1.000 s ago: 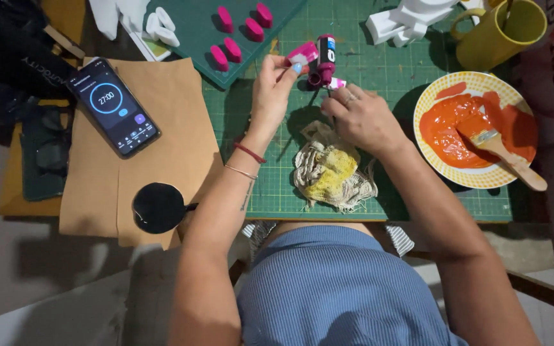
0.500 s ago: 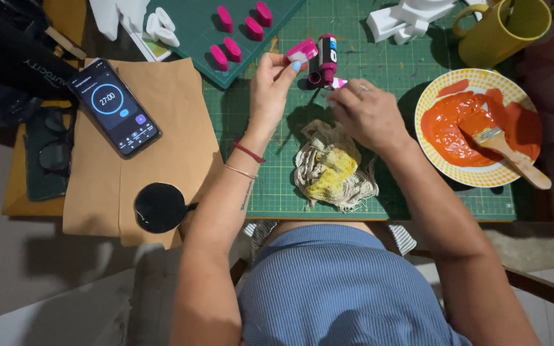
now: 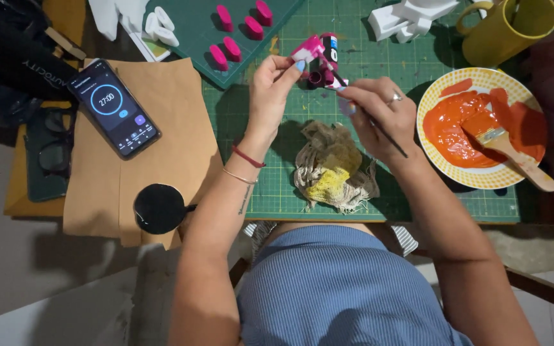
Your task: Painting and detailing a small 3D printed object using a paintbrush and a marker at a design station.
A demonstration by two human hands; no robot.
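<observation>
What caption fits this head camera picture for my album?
Left hand holds a small pink painted piece while right hand touches it with a thin dark brush over the green cutting mat.

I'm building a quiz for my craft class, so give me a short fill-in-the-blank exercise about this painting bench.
1. The left hand holds up a small ______ painted piece.
2. The right hand grips a thin ______ between its fingers.
3. The yellow-rimmed plate holds ______ paint and a flat brush.
4. The stained rag lies on the ______ cutting mat.

Missing words: pink; paintbrush; orange; green
</observation>
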